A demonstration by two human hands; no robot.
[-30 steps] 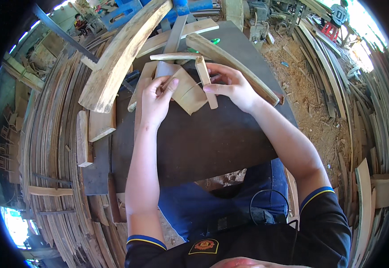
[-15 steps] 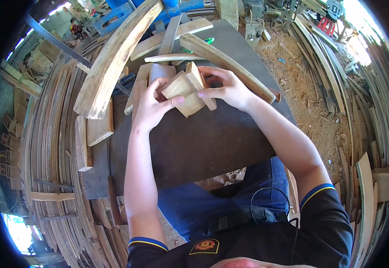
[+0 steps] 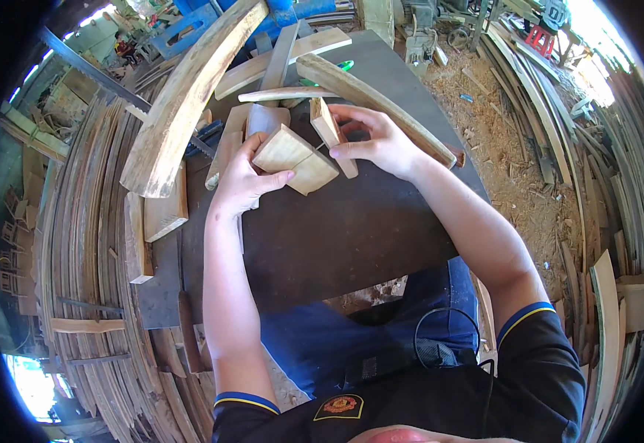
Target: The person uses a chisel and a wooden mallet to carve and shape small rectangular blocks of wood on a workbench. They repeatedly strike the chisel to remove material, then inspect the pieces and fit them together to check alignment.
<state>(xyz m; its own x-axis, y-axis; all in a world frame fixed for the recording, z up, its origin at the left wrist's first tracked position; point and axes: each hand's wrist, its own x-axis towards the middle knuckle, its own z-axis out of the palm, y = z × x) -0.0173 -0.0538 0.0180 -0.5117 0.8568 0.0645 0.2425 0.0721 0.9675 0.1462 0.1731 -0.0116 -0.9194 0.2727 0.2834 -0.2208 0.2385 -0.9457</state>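
Observation:
My left hand (image 3: 245, 176) grips a pale, flat wooden block (image 3: 297, 160), thumb on its face and fingers behind its far edge. A dark line or seam crosses that face; I cannot tell whether it is one piece or two. In my right hand (image 3: 378, 142) is a narrower wooden piece (image 3: 328, 131), pinched between thumb and fingers and tilted. A small gap separates the two pieces. Both are held over a dark metal-looking tabletop (image 3: 314, 244).
A long curved plank (image 3: 189, 103) rises at the left, beside a saw blade (image 3: 100, 63). A thick wooden bar (image 3: 374, 107) lies beyond my right hand. Offcuts (image 3: 165, 210) rest along the table's left side. Stacked boards (image 3: 78, 199) and sawdust-strewn floor (image 3: 499, 162) flank the table.
The narrow piece was against the flat block and now stands apart from it. My left hand has shifted slightly left and turned the block, showing more of its face.

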